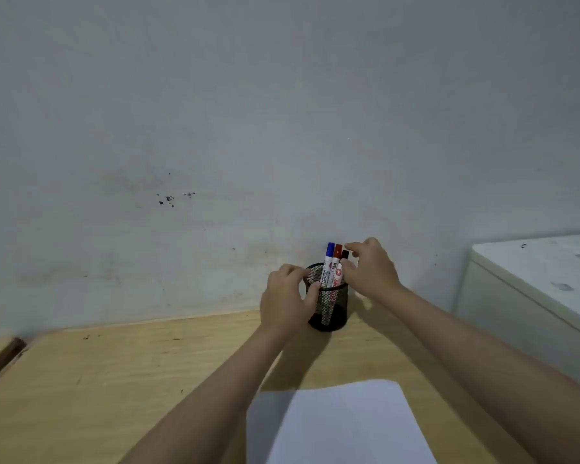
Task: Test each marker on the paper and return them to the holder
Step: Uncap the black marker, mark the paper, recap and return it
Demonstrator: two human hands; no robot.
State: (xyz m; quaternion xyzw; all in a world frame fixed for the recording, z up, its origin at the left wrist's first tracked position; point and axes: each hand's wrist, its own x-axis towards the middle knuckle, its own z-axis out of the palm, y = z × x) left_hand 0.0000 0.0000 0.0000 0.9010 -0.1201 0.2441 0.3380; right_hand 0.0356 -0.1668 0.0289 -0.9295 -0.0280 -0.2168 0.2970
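While the left hand [287,296] grips the black mesh holder [329,303] on the wooden desk [148,370], the right hand [369,269] pinches the upright black-capped marker [345,255] directly beneath its fingers.

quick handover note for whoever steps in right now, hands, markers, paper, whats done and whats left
Left hand: wrapped on the mesh holder, steadying it.
Right hand: fingers at the black marker; grip not clear.
Blue marker, red marker and black one stand capped in the holder at the desk's back edge.
Paper lies near, no marks visible.
Done: nothing evident. Left: test all three, return each.
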